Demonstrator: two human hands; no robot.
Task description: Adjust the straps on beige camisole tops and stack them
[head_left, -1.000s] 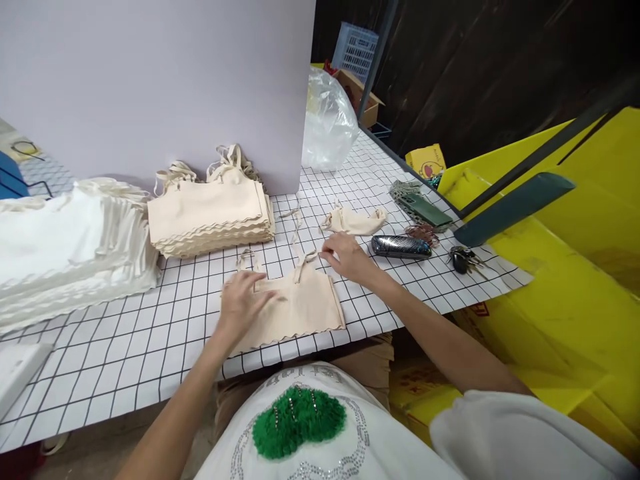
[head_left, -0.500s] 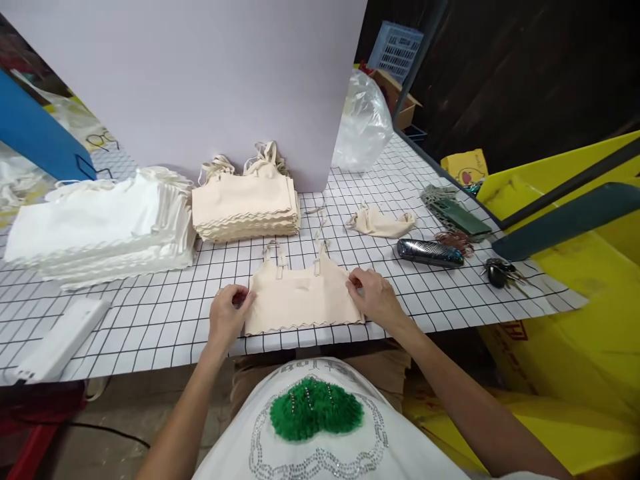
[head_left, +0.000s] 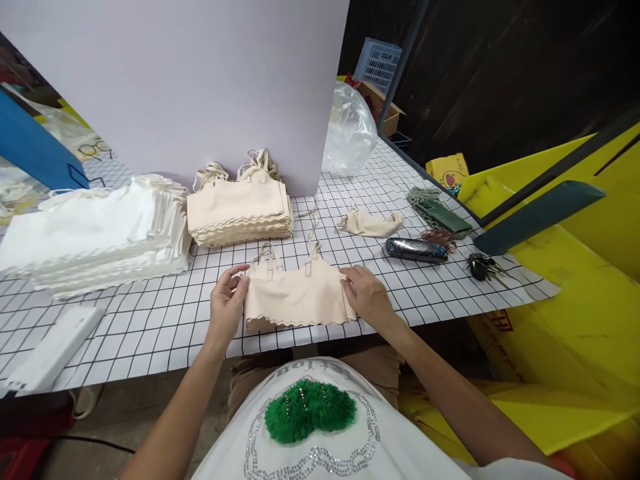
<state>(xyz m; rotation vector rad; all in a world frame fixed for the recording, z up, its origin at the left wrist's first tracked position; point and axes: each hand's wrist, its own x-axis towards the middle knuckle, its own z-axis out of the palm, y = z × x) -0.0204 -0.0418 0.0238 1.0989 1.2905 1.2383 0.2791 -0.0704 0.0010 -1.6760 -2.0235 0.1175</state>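
A beige camisole top (head_left: pixel 297 298) lies flat near the table's front edge, its straps pointing away from me and its wavy hem towards me. My left hand (head_left: pixel 227 303) pinches its left side edge between thumb and fingers. At the opposite side, my right hand (head_left: pixel 369 298) grips the upper right edge, the fingertips partly tucked behind the fabric. The front layer sits a little off the layer beneath, which shows at the lower right and along the hem. Behind it stands a stack of folded beige tops (head_left: pixel 237 207) with bunched straps.
Left of that stack is a taller pile of white tops (head_left: pixel 95 230). A white power strip (head_left: pixel 55 347) lies at the front left. A crumpled beige garment (head_left: pixel 373 223), a dark patterned case (head_left: pixel 417 250), a green phone (head_left: pixel 447 217) and keys (head_left: pixel 483 267) lie to the right.
The top's front layer has been lifted and shifted slightly, so the hem now rises off the layer below. Both hands stay at its sides. The whole view has turned a little.
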